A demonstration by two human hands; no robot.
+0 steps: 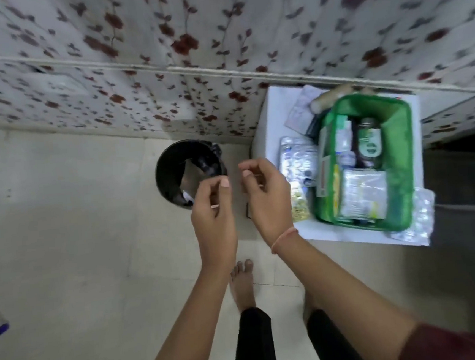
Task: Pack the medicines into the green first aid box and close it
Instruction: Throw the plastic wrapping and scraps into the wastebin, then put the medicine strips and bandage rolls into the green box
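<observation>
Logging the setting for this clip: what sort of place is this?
Probably a room in a home: floral wallpaper, a tiled floor with a black bin by the wall, and a bare foot on the tiles.

The first aid box (401, 165) is set on the table (269, 125), which is placed against the wall (162, 57). Inside the box a bottle (369, 142) is stood at the wall end, with packets (361, 195) laid nearer the person. Blister strips (296, 157) are laid on the table just left of the box, and more (420, 215) at its near right corner. A bin (172, 174) is stood on the floor (62, 224) well left of the box, by the wall. Both hands, left (213, 207) and right (266, 194), are held between bin and box.
</observation>
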